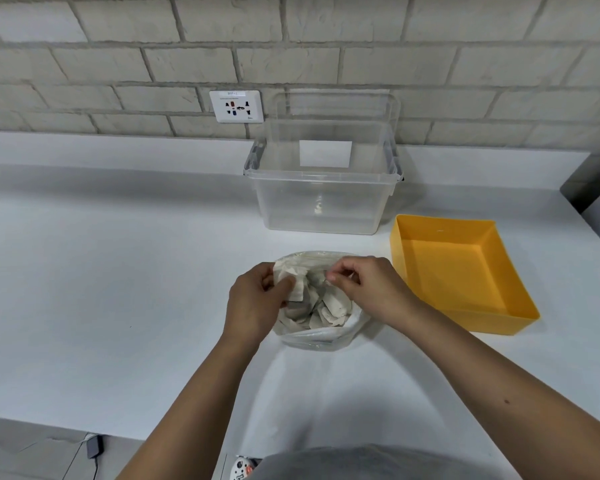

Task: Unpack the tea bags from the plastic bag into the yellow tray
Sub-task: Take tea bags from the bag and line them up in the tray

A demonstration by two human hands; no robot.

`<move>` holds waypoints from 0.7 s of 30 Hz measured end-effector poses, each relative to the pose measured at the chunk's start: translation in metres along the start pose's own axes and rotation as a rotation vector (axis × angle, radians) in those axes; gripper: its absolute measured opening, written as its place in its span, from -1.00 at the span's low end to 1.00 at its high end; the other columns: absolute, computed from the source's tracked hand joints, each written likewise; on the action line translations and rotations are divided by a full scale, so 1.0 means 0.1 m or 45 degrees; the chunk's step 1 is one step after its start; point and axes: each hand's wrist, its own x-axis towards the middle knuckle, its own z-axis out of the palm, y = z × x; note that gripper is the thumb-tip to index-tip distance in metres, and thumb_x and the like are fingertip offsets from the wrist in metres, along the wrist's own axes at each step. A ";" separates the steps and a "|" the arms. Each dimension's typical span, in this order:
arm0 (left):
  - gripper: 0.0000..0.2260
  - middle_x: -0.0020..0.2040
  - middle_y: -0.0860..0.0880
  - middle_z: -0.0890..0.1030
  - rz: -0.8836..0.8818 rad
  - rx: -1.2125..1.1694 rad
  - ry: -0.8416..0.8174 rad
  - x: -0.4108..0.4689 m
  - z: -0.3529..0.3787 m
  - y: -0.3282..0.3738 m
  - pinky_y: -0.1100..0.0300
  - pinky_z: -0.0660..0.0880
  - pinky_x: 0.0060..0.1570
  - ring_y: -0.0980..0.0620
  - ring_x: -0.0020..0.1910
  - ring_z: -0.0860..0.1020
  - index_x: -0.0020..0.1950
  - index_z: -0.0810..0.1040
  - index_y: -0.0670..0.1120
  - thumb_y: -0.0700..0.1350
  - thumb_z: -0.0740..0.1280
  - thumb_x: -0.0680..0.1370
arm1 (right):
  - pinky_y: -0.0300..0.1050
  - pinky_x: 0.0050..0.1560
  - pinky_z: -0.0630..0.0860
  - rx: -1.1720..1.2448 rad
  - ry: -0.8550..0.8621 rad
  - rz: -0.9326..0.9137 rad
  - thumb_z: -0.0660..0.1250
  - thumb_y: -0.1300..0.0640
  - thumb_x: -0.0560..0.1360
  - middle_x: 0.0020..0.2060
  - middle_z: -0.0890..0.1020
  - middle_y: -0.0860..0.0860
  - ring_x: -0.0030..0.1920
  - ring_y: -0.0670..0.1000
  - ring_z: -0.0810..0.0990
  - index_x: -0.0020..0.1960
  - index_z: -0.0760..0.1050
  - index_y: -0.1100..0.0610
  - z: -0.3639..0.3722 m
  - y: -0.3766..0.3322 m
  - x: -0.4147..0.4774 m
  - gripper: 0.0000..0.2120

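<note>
A clear plastic bag [312, 337] lies on the white counter, packed with several pale tea bags [321, 306]. My left hand [255, 303] grips the bag's left edge near the opening, thumb pressed into the plastic. My right hand [368, 285] pinches the bag's upper right edge between thumb and fingertips. Both hands hold the mouth of the bag apart. The yellow tray [465, 271] stands to the right of the bag, with nothing inside it.
A clear plastic storage box [323, 188] stands behind the bag against the brick wall. A wall socket [236, 106] sits to its left. The white counter [118, 271] stretches wide to the left. Its front edge runs at the lower left.
</note>
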 end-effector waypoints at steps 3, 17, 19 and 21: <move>-0.97 -0.17 -0.10 0.72 -0.004 -0.054 0.044 0.01 -0.02 -0.02 -0.15 0.64 0.03 -0.17 -0.08 0.69 -0.08 0.67 -0.04 -0.15 0.43 0.52 | -0.33 -0.05 0.33 -0.368 -0.183 -0.091 0.41 0.20 0.48 0.06 0.59 -0.03 -0.02 -0.08 0.55 0.12 0.64 0.09 0.02 0.12 -0.06 -0.79; -0.92 -0.17 -0.13 0.72 -0.042 -0.078 0.012 0.01 -0.04 -0.06 0.09 0.67 -0.07 -0.07 -0.13 0.69 -0.06 0.68 -0.05 -0.17 0.39 0.58 | -0.18 -0.05 0.45 -0.312 -0.084 -0.211 0.36 0.06 0.54 -0.07 0.59 -0.05 -0.08 -0.04 0.57 0.04 0.65 0.09 0.02 0.14 -0.07 -0.85; -0.92 -0.17 -0.13 0.72 -0.030 -0.099 0.025 0.01 -0.04 -0.06 0.09 0.67 -0.08 -0.05 -0.14 0.70 -0.05 0.69 -0.05 -0.16 0.39 0.58 | -0.24 -0.13 0.42 -0.049 -0.047 -0.110 0.39 0.05 0.52 -0.16 0.62 -0.09 -0.19 -0.09 0.56 -0.04 0.64 0.09 -0.08 0.06 -0.07 -0.87; -0.92 -0.16 -0.13 0.73 -0.036 -0.147 -0.005 0.00 -0.03 -0.04 0.11 0.67 -0.10 -0.04 -0.14 0.71 -0.02 0.69 -0.08 -0.16 0.39 0.59 | -0.26 -0.17 0.45 0.232 -0.182 -0.004 0.41 0.05 0.51 -0.25 0.63 -0.12 -0.26 -0.11 0.54 -0.08 0.64 0.09 -0.19 -0.04 -0.07 -0.89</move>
